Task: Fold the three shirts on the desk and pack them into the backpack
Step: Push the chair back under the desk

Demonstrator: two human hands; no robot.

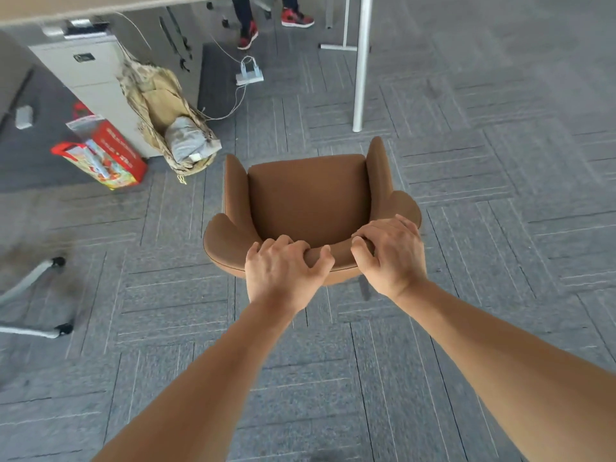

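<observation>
Brown chair [308, 198] backrest | left hand [283, 268] curled, gripping it | right hand [390, 255] curled, gripping it

Even, soft daylight fills the scene, bright with no harsh glare. Shadows are faint: a soft dark patch lies on the grey patterned carpet floor [466, 181] beneath the brown upholstered armchair [308, 198], and a dim zone sits under the pale tabletop [83, 8] at upper left. The wide-angle lens bends straight lines toward the edges, so the white metal table leg [361, 61] leans. The carpet looks smeared at the lower corners and left edge, while the centre stays fairly sharp. Colours look slightly washed out.
</observation>
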